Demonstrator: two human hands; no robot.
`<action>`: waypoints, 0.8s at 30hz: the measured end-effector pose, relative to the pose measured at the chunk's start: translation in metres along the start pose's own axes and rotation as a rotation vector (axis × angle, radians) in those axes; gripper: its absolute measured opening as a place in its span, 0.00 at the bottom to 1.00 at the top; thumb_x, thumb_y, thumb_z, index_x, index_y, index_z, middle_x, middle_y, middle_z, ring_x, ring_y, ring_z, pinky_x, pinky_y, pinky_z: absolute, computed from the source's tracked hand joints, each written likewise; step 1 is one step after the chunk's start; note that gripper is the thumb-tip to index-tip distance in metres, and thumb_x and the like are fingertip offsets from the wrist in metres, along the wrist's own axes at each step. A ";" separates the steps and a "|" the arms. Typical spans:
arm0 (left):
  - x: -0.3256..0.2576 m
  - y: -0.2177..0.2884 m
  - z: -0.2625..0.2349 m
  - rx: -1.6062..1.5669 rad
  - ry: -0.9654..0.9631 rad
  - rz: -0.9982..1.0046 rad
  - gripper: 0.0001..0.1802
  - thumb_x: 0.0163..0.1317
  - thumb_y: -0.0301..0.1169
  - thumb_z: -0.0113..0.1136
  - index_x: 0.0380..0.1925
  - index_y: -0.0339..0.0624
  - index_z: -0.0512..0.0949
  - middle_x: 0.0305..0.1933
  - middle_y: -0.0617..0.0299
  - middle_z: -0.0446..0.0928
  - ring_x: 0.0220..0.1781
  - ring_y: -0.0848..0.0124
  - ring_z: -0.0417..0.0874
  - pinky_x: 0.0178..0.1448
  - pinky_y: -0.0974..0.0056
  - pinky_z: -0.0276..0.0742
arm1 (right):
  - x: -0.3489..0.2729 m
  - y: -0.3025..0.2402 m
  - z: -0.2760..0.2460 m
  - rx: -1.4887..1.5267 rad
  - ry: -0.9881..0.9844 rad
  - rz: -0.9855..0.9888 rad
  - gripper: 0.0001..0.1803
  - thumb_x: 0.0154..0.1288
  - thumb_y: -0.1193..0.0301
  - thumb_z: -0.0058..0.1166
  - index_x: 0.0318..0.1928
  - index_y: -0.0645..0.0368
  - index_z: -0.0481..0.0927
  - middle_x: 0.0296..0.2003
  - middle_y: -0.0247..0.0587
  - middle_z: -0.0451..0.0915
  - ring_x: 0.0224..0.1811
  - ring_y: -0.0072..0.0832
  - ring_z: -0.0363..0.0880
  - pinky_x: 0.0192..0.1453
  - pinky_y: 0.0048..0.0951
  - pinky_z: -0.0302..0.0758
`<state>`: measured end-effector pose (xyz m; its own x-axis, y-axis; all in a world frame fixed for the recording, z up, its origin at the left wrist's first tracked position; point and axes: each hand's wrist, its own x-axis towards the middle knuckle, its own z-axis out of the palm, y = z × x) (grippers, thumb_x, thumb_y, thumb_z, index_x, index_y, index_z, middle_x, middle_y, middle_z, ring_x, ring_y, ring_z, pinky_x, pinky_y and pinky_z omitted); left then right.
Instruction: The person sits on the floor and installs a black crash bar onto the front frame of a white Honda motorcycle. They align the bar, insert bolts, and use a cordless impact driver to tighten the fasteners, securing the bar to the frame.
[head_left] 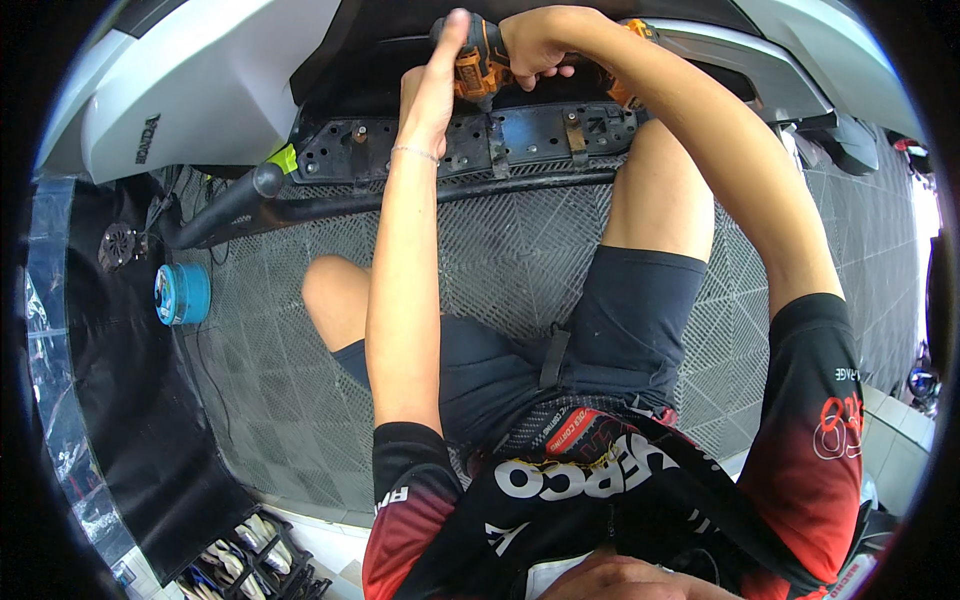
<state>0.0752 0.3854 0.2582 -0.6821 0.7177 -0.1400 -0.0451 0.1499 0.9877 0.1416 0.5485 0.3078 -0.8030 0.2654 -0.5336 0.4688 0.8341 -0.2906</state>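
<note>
An orange and black cordless drill (482,72) is at the car's sill, its nose pointing down at a black perforated step plate (460,145). My right hand (540,48) is wrapped round its grip, with the fingers curled. Orange parts, seemingly the drill's base, show beyond my right forearm. Against the drill's left side lies my left hand (432,95), closed about its body; one digit points up and the other fingers are partly hidden. The drill's tip meets the plate near a metal strap (497,150). Bolts show along the plate.
A black tube (340,207) runs along the plate's near side, with a yellow-green piece (285,158) at its left end. White car panels (220,90) rise at the far left. A blue round tub (184,293) stands on the grey tiled floor, beside a black mat (130,370).
</note>
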 end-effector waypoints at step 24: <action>0.007 -0.014 -0.010 -0.041 -0.116 0.197 0.36 0.77 0.51 0.44 0.73 0.34 0.60 0.74 0.53 0.65 0.74 0.64 0.64 0.75 0.59 0.59 | 0.000 -0.006 0.004 0.008 -0.023 0.006 0.08 0.56 0.74 0.65 0.32 0.66 0.80 0.19 0.37 0.74 0.16 0.27 0.73 0.19 0.30 0.73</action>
<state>0.0630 0.3816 0.2443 -0.5923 0.8041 0.0509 0.0495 -0.0268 0.9984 0.1402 0.5415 0.3064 -0.7913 0.2592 -0.5538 0.4769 0.8285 -0.2935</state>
